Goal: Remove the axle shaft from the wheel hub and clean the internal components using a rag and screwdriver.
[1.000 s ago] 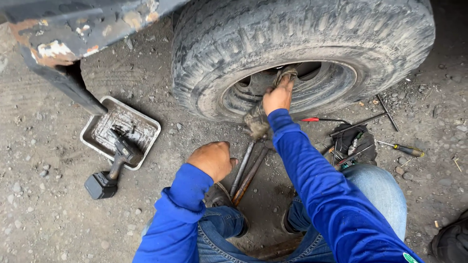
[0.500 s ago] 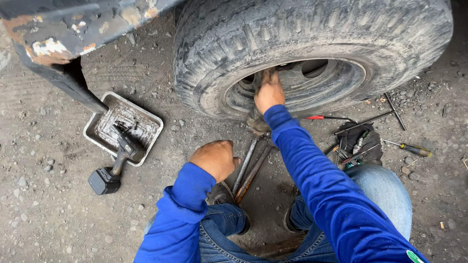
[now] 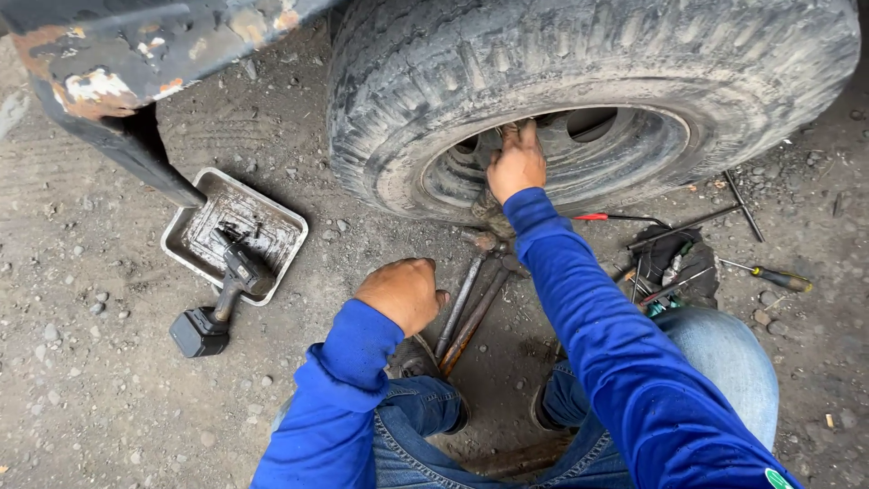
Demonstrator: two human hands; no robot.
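A large dirty truck tyre (image 3: 579, 81) with a grey steel wheel stands in front of me. My right hand (image 3: 517, 163) reaches into the wheel's centre, fingers on the hub; what they touch is hidden. My left hand (image 3: 401, 292) hangs over my knee with curled fingers, just beside two rusty metal bars (image 3: 466, 312) that lie on the ground under the wheel. I cannot tell whether it grips them. Both arms wear blue sleeves.
A metal tray (image 3: 195, 231) lies at the left with a black cordless impact wrench (image 3: 222, 303) resting across its edge. At the right, screwdrivers (image 3: 769, 274), a T-bar (image 3: 715, 213) and a dark pile of tools (image 3: 670, 267) lie on gravel. A rusty vehicle body panel (image 3: 109, 63) overhangs top left.
My right hand has moved up from the wheel's lower rim to the hub. The view has shifted closer to the tyre. My left hand has stayed over the bars.
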